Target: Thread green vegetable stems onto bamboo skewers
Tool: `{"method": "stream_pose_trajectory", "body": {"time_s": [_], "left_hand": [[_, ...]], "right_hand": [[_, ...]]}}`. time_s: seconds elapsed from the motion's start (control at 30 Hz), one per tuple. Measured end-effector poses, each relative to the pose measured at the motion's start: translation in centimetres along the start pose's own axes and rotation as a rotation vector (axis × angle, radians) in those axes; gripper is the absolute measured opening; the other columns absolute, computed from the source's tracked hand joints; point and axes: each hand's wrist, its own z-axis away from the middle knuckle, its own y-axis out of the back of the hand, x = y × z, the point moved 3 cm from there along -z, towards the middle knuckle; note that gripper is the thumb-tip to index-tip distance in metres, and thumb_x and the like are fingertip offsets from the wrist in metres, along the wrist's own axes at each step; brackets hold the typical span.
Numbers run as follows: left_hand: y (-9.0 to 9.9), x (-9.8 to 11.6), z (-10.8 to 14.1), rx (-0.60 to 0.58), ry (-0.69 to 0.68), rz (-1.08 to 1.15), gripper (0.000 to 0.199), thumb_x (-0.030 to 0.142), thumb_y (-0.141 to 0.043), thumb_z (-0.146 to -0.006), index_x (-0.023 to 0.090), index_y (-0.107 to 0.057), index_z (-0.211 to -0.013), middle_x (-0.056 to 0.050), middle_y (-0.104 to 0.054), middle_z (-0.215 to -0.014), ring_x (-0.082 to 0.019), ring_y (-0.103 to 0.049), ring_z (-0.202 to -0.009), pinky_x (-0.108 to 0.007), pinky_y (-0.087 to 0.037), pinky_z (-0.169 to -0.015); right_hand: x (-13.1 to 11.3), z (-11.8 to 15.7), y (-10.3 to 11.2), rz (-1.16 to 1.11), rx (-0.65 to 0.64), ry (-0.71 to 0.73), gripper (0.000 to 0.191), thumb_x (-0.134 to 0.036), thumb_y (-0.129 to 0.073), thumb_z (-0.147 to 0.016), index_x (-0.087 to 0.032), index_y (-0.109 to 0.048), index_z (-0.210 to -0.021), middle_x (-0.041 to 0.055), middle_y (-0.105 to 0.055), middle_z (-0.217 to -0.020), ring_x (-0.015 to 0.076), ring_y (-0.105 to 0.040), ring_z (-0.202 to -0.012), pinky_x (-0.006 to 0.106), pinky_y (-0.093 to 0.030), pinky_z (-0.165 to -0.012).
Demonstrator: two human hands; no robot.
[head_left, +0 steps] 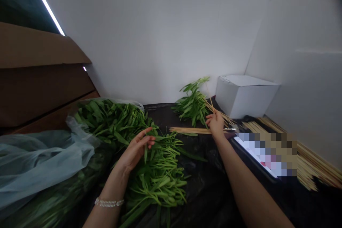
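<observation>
My left hand (139, 146), with a beaded bracelet on its wrist, is above a pile of leafy green stems (162, 174). Its thumb and fingers are pinched on a small leafy stem (145, 153) that hangs down. Further right, my right hand (216, 124) grips a thin bamboo skewer (212, 103) that points up; whether the leaf near its tip is threaded on it I cannot tell. Beyond that hand lies a bunch of greens on skewers (193, 108). Loose bamboo skewers (189, 130) lie flat beside and under the hand.
A clear plastic bag (48, 167) of greens fills the left side, below a cardboard box (40, 85). At the back right stands a white box (247, 94). A lit, blurred-out phone (256, 156) lies near bundles of skewers (315, 164) on the black plastic sheet (205, 192).
</observation>
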Motion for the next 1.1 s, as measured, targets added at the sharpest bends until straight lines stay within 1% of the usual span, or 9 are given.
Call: {"method": "stream_pose_trajectory", "body": {"time_s": [0.17, 0.3, 0.37, 0.5, 0.57, 0.7, 0.83, 0.97, 1.1], "left_hand": [[0.1, -0.1, 0.0, -0.004, 0.003, -0.015, 0.061, 0.025, -0.079, -0.072, 0.016, -0.057, -0.128, -0.006, -0.070, -0.087, -0.012, -0.061, -0.071, -0.020, -0.044, -0.063], [0.2, -0.1, 0.0, -0.010, -0.016, -0.037, 0.057, 0.037, -0.077, -0.074, 0.016, -0.061, -0.124, -0.006, -0.069, -0.084, -0.009, -0.055, -0.063, -0.018, -0.039, -0.053], [0.2, -0.1, 0.0, -0.004, -0.026, -0.045, 0.054, 0.042, -0.075, -0.075, 0.014, -0.064, -0.120, -0.005, -0.068, -0.081, -0.007, -0.050, -0.056, -0.017, -0.034, -0.047], [0.3, -0.2, -0.2, 0.002, -0.040, 0.010, 0.053, 0.045, -0.074, -0.075, 0.011, -0.067, -0.115, -0.005, -0.067, -0.077, -0.005, -0.042, -0.049, -0.017, -0.029, -0.041], [0.5, -0.2, -0.4, 0.018, -0.030, 0.104, 0.051, 0.043, -0.075, -0.075, 0.014, -0.066, -0.117, -0.004, -0.067, -0.077, -0.007, -0.046, -0.052, -0.017, -0.034, -0.043], [1.5, -0.1, -0.8, 0.138, -0.072, 0.278, 0.043, 0.039, -0.076, -0.075, 0.023, -0.068, -0.114, -0.003, -0.068, -0.087, -0.011, -0.059, -0.071, -0.021, -0.049, -0.060], [2.4, 0.5, -0.7, 0.286, -0.240, 0.213, 0.039, 0.037, -0.080, -0.070, 0.019, -0.072, -0.104, 0.002, -0.062, -0.073, -0.005, -0.046, -0.055, -0.014, -0.038, -0.046], [2.3, 0.8, -0.7, 0.203, -0.270, 0.233, 0.040, 0.036, -0.080, -0.071, 0.017, -0.071, -0.104, 0.005, -0.056, -0.067, -0.001, -0.031, -0.044, -0.012, -0.025, -0.035], [1.9, 0.9, -0.6, 0.193, -0.276, 0.285, 0.039, 0.037, -0.079, -0.072, 0.020, -0.070, -0.105, 0.000, -0.064, -0.081, -0.005, -0.057, -0.064, -0.012, -0.047, -0.055]], "right_hand": [[-0.4, 0.7, 0.1, 0.443, -0.003, 0.143, 0.047, -0.018, -0.037, -0.087, -0.011, -0.051, -0.131, 0.0158, -0.064, -0.104, 0.0232, -0.062, -0.088, 0.038, -0.048, -0.079], [-2.6, 2.4, -0.3, 0.858, 0.013, 0.363, 0.043, -0.012, -0.045, -0.085, -0.016, -0.060, -0.125, 0.0178, -0.051, -0.134, 0.0319, -0.040, -0.125, 0.047, -0.034, -0.097], [-3.8, 3.4, -1.3, 0.925, -0.109, 0.408, 0.034, -0.016, -0.045, -0.089, -0.019, -0.064, -0.117, 0.0146, -0.058, -0.127, 0.0287, -0.043, -0.120, 0.043, -0.035, -0.093], [-4.8, 6.0, -3.9, 1.029, -0.574, 0.564, 0.026, -0.022, -0.044, -0.093, -0.021, -0.070, -0.098, 0.0110, -0.067, -0.104, 0.0238, -0.050, -0.108, 0.035, -0.034, -0.085], [-4.6, 6.9, -4.6, 1.109, -0.668, 0.599, 0.026, -0.018, -0.044, -0.092, -0.019, -0.070, -0.096, 0.0120, -0.067, -0.102, 0.0241, -0.051, -0.105, 0.035, -0.033, -0.083], [-4.0, 7.5, -4.7, 1.148, -0.668, 0.620, 0.024, -0.013, -0.046, -0.090, -0.018, -0.067, -0.098, 0.0130, -0.065, -0.102, 0.0240, -0.055, -0.098, 0.034, -0.033, -0.077], [-4.0, 7.4, -4.6, 1.139, -0.643, 0.648, 0.019, -0.013, -0.047, -0.090, -0.017, -0.065, -0.095, 0.0118, -0.066, -0.098, 0.0237, -0.057, -0.094, 0.033, -0.031, -0.072], [-4.4, 7.2, -4.5, 1.120, -0.619, 0.647, 0.016, -0.014, -0.048, -0.091, -0.017, -0.063, -0.094, 0.0095, -0.066, -0.093, 0.0225, -0.057, -0.090, 0.032, -0.030, -0.071], [-5.4, 7.1, -4.4, 1.046, -0.536, 0.680, 0.017, -0.019, -0.047, -0.093, -0.018, -0.064, -0.090, 0.0075, -0.066, -0.090, 0.0208, -0.056, -0.086, 0.032, -0.028, -0.072]]}}
